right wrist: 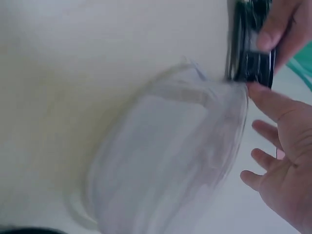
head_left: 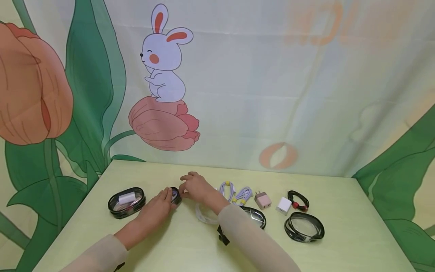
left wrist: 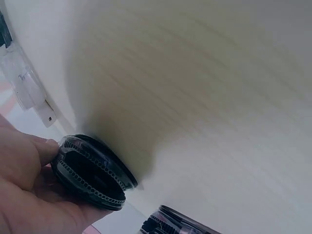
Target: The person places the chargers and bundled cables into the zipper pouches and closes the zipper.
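Note:
My left hand (head_left: pixel 158 206) grips a small oval zip case (head_left: pixel 175 194) with black edges, near the table's left half. The left wrist view shows the zip case (left wrist: pixel 92 168) held between thumb and fingers, its dark zipper side facing the camera. Beside it is my right hand (head_left: pixel 197 189), one digit touching the case's end while the other fingers stand apart from it. In the right wrist view, whether my right hand (right wrist: pixel 287 141) pinches a zip pull is hidden. A whitish translucent pouch (right wrist: pixel 156 156) stands close to it, blurred.
To the left lies a clear black-rimmed case (head_left: pixel 117 212) holding a white block. Rightward are lilac cables (head_left: pixel 244 196), a pink plug adapter (head_left: pixel 263 200), a white adapter (head_left: pixel 284 206), a black cable with a red tie (head_left: pixel 299 207) and a black-rimmed case (head_left: pixel 304 226). A printed cloth hangs behind.

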`<state>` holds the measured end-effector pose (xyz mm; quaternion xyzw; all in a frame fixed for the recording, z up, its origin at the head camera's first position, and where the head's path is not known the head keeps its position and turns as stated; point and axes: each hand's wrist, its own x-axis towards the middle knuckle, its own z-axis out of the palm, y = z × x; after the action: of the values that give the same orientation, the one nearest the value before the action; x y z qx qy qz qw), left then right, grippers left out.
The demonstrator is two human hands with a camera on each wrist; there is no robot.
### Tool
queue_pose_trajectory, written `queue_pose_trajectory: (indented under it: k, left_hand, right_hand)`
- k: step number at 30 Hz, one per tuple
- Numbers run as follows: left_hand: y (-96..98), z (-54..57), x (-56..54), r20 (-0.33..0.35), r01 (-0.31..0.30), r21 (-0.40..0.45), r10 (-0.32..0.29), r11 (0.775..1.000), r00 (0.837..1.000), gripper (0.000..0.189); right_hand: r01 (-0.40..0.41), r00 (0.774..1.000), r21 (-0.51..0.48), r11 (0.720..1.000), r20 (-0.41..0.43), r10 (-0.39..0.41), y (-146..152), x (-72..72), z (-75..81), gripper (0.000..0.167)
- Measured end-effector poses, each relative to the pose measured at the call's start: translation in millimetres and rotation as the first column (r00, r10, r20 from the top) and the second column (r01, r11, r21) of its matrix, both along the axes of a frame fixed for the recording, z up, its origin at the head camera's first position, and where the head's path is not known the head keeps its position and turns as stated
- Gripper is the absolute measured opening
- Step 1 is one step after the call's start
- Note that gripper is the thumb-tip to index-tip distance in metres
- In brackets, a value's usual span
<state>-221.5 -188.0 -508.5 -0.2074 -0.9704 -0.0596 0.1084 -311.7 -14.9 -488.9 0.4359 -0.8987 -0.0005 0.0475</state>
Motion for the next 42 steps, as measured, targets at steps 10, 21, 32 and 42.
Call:
queue_pose_trajectory:
  k: [10, 21, 32, 42]
  left_hand:
    - [-7.0, -4.6, 4.0, -0.019, 0.066, 0.019, -0.065, 0.998, 0.998, 0.046]
    - [-15.8, 0.5, 8.9, 0.036, 0.211, 0.017, -0.211, 0.977, 0.977, 0.046]
    - [-5.0, -6.9, 5.5, 0.218, -0.027, -0.035, 0.034, 0.999, 0.975, 0.082]
    - [14.2, -8.1, 3.1, 0.164, -0.030, -0.059, 0.039, 0.998, 0.986, 0.066]
  right_hand:
    - [0.049, 0.974, 0.054, 0.997, 0.217, -0.060, 2.1, -15.6, 6.8, 0.014]
    - [0.137, 0.960, 0.050, 0.989, 0.240, -0.145, 8.6, -25.7, 2.0, 0.007]
    - [0.052, 0.927, 0.081, 0.995, 0.366, -0.079, 8.7, -28.2, 7.3, 0.007]
    - [-0.038, 0.933, 0.070, 0.997, 0.360, 0.010, 13.8, -27.2, 7.0, 0.008]
